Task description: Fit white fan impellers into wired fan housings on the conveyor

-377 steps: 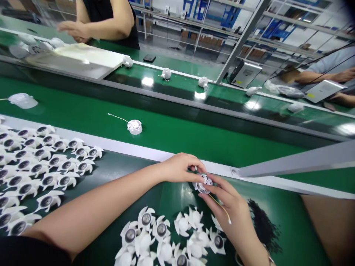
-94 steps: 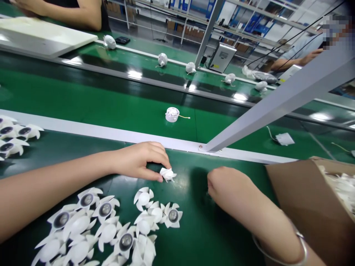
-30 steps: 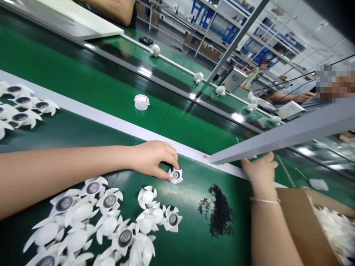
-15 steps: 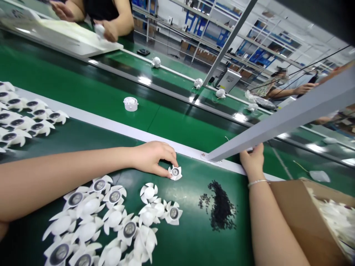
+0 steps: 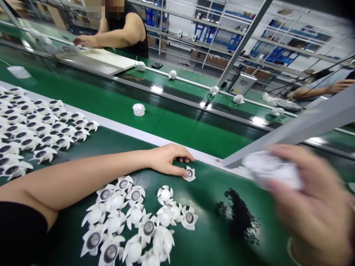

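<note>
My left hand [image 5: 169, 159] rests on the dark green bench, thumb and fingers pinched on a small white fan blade [image 5: 189, 173] that lies hub-up. My right hand [image 5: 310, 201], large and blurred by motion, is raised near the camera at the right with its fingers closed on a white round fan housing [image 5: 270, 171]. A loose heap of white fan blades [image 5: 138, 220] lies just in front of my left forearm. A patch of small black screws [image 5: 240, 218] lies between my two hands.
Rows of fan blades [image 5: 36, 127] cover the bench at the left. A white housing [image 5: 138, 109] sits on the bright green conveyor belt [image 5: 194, 135]. A slanted grey frame bar [image 5: 294, 129] crosses above the right side. A person [image 5: 122, 31] works at the far bench; another's arm [image 5: 318, 90] shows at far right.
My right hand has come back from under the grey bar toward the camera, now gripping a white housing. The left hand still pinches the same blade. The view has swung left.
</note>
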A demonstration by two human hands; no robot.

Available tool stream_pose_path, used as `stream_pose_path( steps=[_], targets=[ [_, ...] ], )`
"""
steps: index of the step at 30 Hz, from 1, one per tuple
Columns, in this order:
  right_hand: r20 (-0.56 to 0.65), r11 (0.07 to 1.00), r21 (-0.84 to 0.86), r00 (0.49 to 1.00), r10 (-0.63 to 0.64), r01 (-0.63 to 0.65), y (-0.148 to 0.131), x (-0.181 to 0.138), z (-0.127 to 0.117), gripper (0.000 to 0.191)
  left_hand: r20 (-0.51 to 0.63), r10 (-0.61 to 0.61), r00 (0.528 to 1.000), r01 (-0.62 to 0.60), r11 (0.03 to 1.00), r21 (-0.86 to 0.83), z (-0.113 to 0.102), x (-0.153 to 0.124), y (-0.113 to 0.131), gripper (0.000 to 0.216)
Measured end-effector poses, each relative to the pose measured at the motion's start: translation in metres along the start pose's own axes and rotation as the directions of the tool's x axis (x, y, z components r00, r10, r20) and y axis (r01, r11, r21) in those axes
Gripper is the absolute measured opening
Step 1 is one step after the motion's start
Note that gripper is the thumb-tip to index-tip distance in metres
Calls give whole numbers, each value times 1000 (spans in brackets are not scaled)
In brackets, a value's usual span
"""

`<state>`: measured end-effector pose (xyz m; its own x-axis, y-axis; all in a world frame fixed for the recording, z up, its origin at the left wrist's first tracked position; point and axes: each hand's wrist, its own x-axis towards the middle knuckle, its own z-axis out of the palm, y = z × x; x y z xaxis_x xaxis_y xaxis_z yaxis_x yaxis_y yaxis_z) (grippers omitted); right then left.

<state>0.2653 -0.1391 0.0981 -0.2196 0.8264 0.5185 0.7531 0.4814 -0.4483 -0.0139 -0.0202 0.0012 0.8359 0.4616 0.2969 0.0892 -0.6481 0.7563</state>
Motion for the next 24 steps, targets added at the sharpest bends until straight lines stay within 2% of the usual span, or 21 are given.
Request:
stream_pose_path(
  steps=[2,4,7,10,13,19,24],
  targets=[
    [115,994,89,990,-80,70,-9,3,32,23,-16,-70,997,70,997,-41,-1,1,-1,42],
    [205,987,142,973,-108,80,-9,4,58,20,-28,-148,989,146,986,-83,-3,2,-2,37],
    [298,987,137,947,-120,82,-1,-1,79,20,-44,-235,971,226,962,-154,-3,3,-3,38],
    [349,990,63,926,-143,129,4,-4,83,24,-25,-229,973,223,962,-159,-3,4,-2,43],
    [348,989,-6,927,-138,150,5,-5,86,29,4,-222,975,222,969,-108,-2,8,0,43],
    [367,999,44,930,-31,16,10,1,92,22,114,-407,906,421,895,-150,-5,17,4,49],
    [396,996,53,914,-91,76,13,3,91,20,133,-389,911,405,906,-122,-5,14,13,46]
  ],
)
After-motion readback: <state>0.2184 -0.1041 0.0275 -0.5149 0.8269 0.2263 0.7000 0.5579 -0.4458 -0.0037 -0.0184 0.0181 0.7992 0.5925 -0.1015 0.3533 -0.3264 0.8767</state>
